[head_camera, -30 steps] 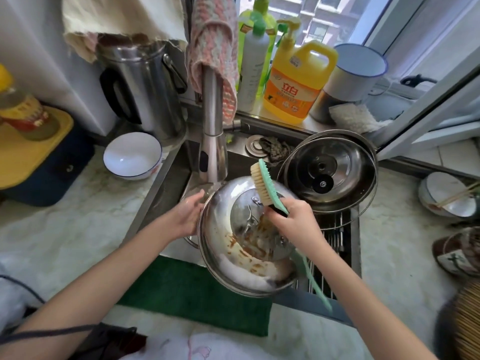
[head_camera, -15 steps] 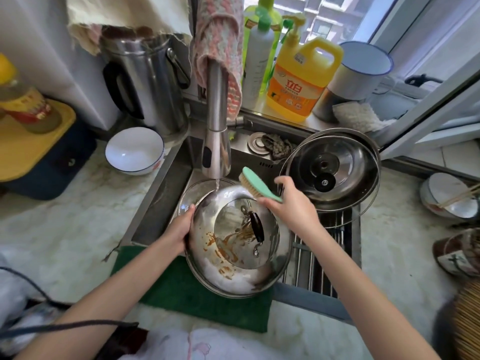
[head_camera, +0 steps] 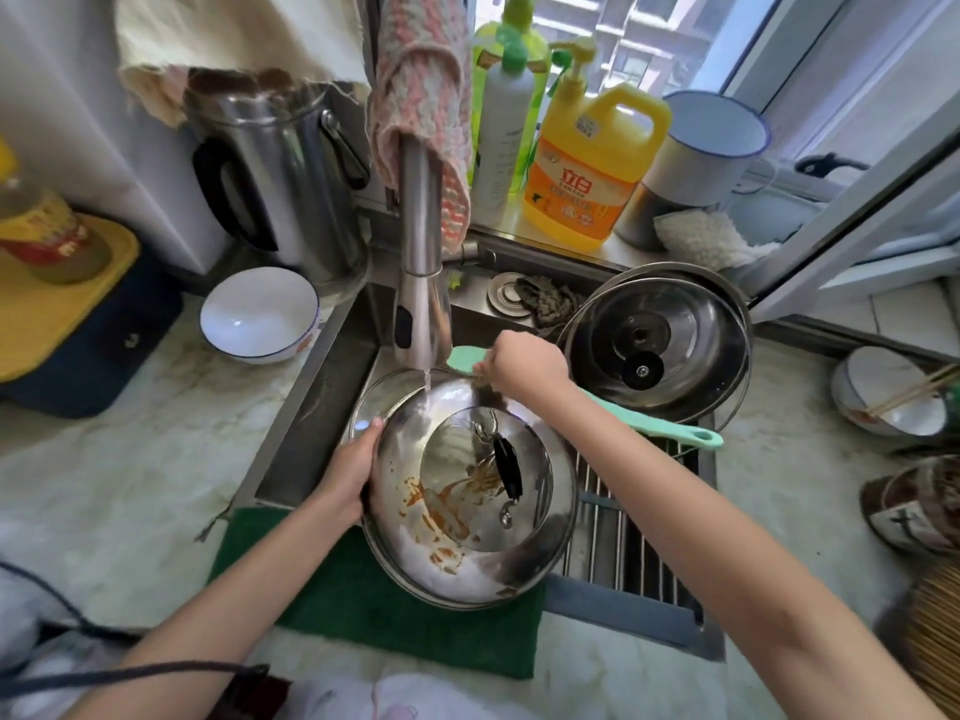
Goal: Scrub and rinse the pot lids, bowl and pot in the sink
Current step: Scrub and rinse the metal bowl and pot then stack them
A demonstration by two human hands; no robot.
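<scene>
Pot lid held under tap so sauce rinses off | left hand grips its near rim, steadying | right hand, beyond lid, clenches brush for scrubbing

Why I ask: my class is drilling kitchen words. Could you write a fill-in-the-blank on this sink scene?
1. The left hand grips the stained pot ____ by its rim.
2. The right hand holds a green scrub ____ beside the faucet.
3. The big detergent jug with the pump is ____.
Missing words: lid; brush; yellow.
</scene>
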